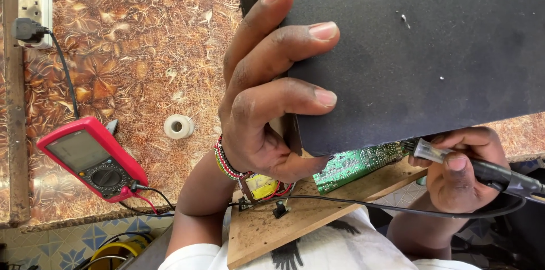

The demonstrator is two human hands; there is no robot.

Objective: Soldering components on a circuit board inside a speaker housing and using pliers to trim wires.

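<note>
Patterned brown sheeting covers the workbench (142,48), and all positions below are given relative to the black panel (409,48) that fills the upper right of the view. Nearest the wearer, under the panel's lower edge, a brown circuit board (318,207) rests across the lap, its long axis running from lower left to upper right. A smaller green circuit board (355,162) lies on it, partly tucked beneath the panel's lower edge. The right hand (460,173), below the panel's lower right edge, is closed around a soldering iron (482,170); the iron's long axis runs right to left, and its tip sits at the right end of the green board, so this hand is the nearer one to that board. The left hand (267,88) grips the panel's left edge, fingers curled over its face and thumb underneath, holding it tilted up. A yellow component (262,186) with red wires sits just below that wrist. Left of the panel lie a white tape roll (179,126) and, further left, a red multimeter (91,159). Farthest, at the upper left, a white power strip (35,3) holds a black plug.
</note>
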